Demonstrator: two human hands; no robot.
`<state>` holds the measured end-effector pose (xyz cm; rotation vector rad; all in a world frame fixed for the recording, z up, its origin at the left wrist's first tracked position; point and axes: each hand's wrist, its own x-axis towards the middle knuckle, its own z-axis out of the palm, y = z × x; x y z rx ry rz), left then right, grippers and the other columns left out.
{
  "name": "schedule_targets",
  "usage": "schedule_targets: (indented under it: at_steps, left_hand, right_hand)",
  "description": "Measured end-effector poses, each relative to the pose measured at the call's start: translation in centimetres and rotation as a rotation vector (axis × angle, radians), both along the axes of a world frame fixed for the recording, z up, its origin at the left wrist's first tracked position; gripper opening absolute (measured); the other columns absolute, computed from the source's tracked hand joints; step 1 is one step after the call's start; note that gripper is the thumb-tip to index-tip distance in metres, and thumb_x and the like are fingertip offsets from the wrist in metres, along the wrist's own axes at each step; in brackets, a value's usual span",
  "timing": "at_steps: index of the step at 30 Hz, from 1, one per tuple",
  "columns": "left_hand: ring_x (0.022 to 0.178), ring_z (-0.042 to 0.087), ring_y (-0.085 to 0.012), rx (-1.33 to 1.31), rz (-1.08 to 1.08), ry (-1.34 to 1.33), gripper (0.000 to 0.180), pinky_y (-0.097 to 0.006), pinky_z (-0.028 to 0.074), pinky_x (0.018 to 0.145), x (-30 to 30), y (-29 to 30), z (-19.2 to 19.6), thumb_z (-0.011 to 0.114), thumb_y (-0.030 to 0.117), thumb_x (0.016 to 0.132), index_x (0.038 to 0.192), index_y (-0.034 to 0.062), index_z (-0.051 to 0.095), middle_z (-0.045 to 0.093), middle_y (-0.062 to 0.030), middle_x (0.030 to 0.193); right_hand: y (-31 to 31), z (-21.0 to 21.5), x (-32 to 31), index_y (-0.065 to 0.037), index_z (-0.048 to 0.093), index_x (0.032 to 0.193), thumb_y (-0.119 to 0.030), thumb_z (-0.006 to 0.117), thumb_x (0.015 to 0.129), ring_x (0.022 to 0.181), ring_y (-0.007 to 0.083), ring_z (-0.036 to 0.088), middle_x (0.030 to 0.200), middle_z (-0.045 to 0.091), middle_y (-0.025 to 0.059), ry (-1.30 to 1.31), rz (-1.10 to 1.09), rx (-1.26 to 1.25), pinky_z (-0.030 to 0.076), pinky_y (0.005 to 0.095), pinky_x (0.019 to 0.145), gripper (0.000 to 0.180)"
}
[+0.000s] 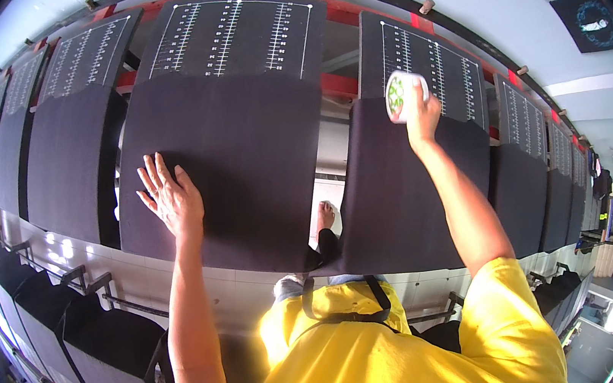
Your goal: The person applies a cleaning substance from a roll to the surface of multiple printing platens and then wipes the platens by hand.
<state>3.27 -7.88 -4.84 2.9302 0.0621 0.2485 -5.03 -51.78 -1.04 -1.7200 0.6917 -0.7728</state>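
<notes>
Left hand (171, 198): fingers spread, palm flat on the wide black flat printing pallet (240, 146) straight ahead. Right hand (420, 118): raised, clamped on a white cylindrical can with green label (402, 93), above the neighbouring black pallet (405, 187) to the right

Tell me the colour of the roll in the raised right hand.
The roll in the right hand is white with a green-patterned end face, seen best in the head view.

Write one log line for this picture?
left hand: flat on dark pallet | right hand: holding white roll
</notes>
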Motion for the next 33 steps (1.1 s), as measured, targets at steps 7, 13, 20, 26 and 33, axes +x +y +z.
schedule_targets:
  at_steps: [7, 13, 20, 26, 33]
  left_hand:
    - [0.151, 0.016, -0.0248, -0.015, 0.007, 0.006, 0.052, -0.052, 0.007, 0.121, 0.1, -0.3, 0.2, 0.036, 0.035, 0.104, 0.151, 0.0148, 0.036, 0.027, -0.0043, 0.161]
    - [0.151, 0.016, -0.0249, -0.035, -0.001, -0.022, 0.052, -0.052, 0.007, 0.121, 0.2, 0.0, -0.1, 0.035, 0.036, 0.103, 0.151, 0.0144, 0.036, 0.027, -0.004, 0.161]
    - [0.151, 0.017, -0.0261, -0.037, 0.0, -0.023, 0.052, -0.053, 0.008, 0.121, 0.1, 0.1, -0.1, 0.035, 0.035, 0.103, 0.151, 0.0135, 0.037, 0.028, -0.0049, 0.161]
    - [0.151, 0.017, -0.0263, -0.039, -0.011, -0.01, 0.053, -0.052, 0.007, 0.121, 0.0, -0.2, 0.3, 0.037, 0.033, 0.103, 0.151, 0.0108, 0.038, 0.029, -0.0062, 0.16]
    - [0.151, 0.016, -0.0259, -0.028, -0.004, 0.001, 0.052, -0.053, 0.006, 0.121, -0.1, -0.1, 0.3, 0.036, 0.033, 0.103, 0.151, 0.0129, 0.037, 0.028, -0.0049, 0.161]
  right_hand:
    - [0.1, 0.8, 0.4, 0.007, 0.062, 0.085, -0.043, 0.059, 0.096, 0.045, 0.0225, 0.063, 0.062, 0.062, 0.0129, -0.011, 0.011, 0.173, 0.053, 0.0353, 0.042, 0.052]
    - [7.4, 0.9, -10.1, 0.007, 0.059, 0.09, -0.04, 0.056, 0.099, 0.044, 0.0229, 0.062, 0.062, 0.061, 0.0134, 0.058, 0.121, 0.224, 0.052, 0.0343, 0.042, 0.048]
    - [17.4, 1.5, -24.8, 0.006, 0.057, 0.093, -0.032, 0.051, 0.101, 0.044, 0.0229, 0.061, 0.058, 0.06, 0.0126, 0.186, 0.091, 0.28, 0.051, 0.0343, 0.045, 0.039]
    - [16.3, 0.7, -21.9, 0.009, 0.06, 0.092, -0.02, 0.049, 0.1, 0.047, 0.0221, 0.066, 0.063, 0.066, 0.0127, 0.135, 0.115, 0.206, 0.052, 0.0316, 0.042, 0.033]
    - [9.5, 0.0, -9.6, 0.009, 0.058, 0.09, -0.03, 0.052, 0.101, 0.045, 0.0225, 0.064, 0.064, 0.062, 0.0144, 0.034, 0.08, 0.208, 0.051, 0.0322, 0.039, 0.041]
